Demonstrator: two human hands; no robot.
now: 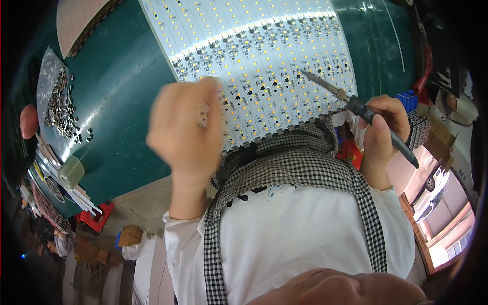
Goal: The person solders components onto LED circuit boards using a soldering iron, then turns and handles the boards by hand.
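Note:
My right hand [389, 132] is closed round the dark handle of a soldering iron [362, 108]. The iron's metal tip points up and to the left, over a white LED circuit board panel [284, 84] dotted with yellow LEDs and small dark components. Above the panel's left edge, my left hand [185, 124] is curled and blurred by motion. A small pale thing shows between its fingers, too smeared to name. The panel lies on a green table [127, 101], its near edge, lined with small metal connectors, reaching toward my checked apron.
At the left, a plastic bag [48, 86] with many small metal connectors [63, 109] lies on the table. Nearer stand a pale green tape roll [71, 172] and white strips [84, 198]. A curved stack of boards [84, 23] is at the far left. Cardboard boxes [439, 140] sit at the right.

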